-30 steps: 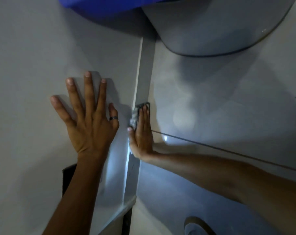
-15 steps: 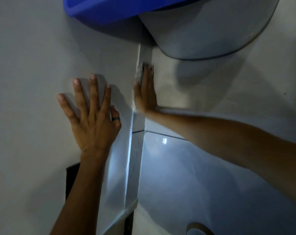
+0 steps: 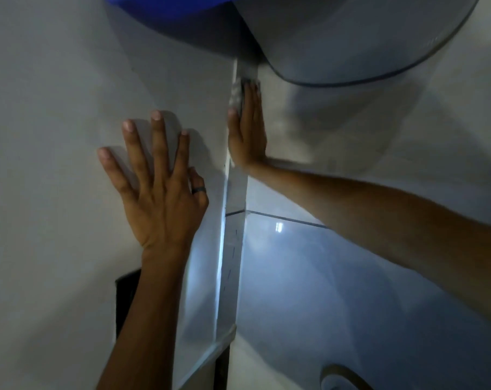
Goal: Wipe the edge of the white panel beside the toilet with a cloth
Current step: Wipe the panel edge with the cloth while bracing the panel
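The white panel (image 3: 55, 136) fills the left half of the view; its narrow edge (image 3: 234, 249) runs up the middle. My left hand (image 3: 157, 190) lies flat on the panel face with fingers spread and a dark ring on one finger. My right hand (image 3: 247, 130) presses a small grey-white cloth (image 3: 236, 92) flat against the upper part of the edge, fingers straight and pointing up. The cloth peeks out beside and above my fingertips, just under the toilet (image 3: 351, 32).
A blue object (image 3: 168, 7) sits at the top, left of the toilet bowl. Glossy tiles (image 3: 337, 291) with a grout line lie right of the edge. A round drain fitting (image 3: 342, 378) shows at the bottom right, a dark gap (image 3: 126, 294) beneath the panel.
My right hand has slid the cloth up the panel edge from mid-height to just under the toilet bowl. My left hand has stayed flat on the panel.
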A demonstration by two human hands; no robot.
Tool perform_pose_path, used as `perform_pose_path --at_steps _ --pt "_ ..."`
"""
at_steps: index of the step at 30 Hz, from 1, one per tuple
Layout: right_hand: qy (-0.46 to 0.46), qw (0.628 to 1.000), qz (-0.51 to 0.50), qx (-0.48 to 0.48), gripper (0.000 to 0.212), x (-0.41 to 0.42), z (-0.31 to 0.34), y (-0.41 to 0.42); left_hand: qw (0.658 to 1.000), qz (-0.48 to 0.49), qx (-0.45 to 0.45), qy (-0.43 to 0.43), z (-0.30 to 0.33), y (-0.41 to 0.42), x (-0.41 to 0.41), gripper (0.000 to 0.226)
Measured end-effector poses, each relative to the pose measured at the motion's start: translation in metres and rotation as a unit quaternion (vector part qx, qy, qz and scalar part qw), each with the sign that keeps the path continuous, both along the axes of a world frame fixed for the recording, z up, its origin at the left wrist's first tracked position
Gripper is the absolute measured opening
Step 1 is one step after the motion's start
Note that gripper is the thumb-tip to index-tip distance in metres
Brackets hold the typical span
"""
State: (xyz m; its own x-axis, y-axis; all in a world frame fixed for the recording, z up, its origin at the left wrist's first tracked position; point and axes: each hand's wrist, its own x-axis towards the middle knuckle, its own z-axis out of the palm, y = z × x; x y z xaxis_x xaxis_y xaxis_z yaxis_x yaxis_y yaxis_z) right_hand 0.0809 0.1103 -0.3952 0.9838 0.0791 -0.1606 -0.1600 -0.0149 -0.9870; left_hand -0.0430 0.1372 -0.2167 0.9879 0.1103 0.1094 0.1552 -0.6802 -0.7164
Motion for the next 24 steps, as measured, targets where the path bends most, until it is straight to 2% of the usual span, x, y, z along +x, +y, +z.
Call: perform_pose_path --at_steps 4,7,10,14,16,18,20,22,24 --pt "0.064 0.998 -0.001 0.002 0.066 0.061 0.007 0.003 0.999 0.017 0.016 0.03 0.009 -0.007 0.002 0.07" --pt "0.065 0.998 -0.011 0.004 0.061 0.058 0.009 0.003 0.998 0.042 0.021 0.047 0.016 -0.016 -0.006 0.077" --pt "0.053 0.998 -0.021 0.004 0.058 0.011 0.014 0.001 0.996 0.068 0.021 0.055 0.021 -0.024 -0.026 0.084" --pt "0.073 0.997 -0.006 -0.02 0.058 -0.113 0.018 -0.004 0.993 0.085 0.023 0.075 0.031 -0.027 -0.068 0.085" --pt "0.08 0.995 0.056 -0.024 0.063 -0.192 0.017 -0.012 0.992 0.089 0.024 0.082 0.039 -0.028 -0.088 0.084" --pt "0.097 0.98 0.172 -0.011 0.076 -0.267 0.014 -0.028 0.992 0.095 0.013 0.081 0.046 -0.029 -0.106 0.083" --pt "0.105 0.948 0.301 -0.002 0.089 -0.332 0.009 -0.051 0.992 0.099 0.004 0.082 0.051 -0.03 -0.118 0.082" --pt "0.072 0.908 0.412 -0.014 0.099 -0.374 0.001 -0.072 0.991 0.104 0.002 0.084 0.053 -0.031 -0.125 0.082" --pt "0.037 0.881 0.471 -0.028 0.101 -0.385 -0.006 -0.082 0.991 0.105 0.001 0.084 0.053 -0.031 -0.124 0.082"
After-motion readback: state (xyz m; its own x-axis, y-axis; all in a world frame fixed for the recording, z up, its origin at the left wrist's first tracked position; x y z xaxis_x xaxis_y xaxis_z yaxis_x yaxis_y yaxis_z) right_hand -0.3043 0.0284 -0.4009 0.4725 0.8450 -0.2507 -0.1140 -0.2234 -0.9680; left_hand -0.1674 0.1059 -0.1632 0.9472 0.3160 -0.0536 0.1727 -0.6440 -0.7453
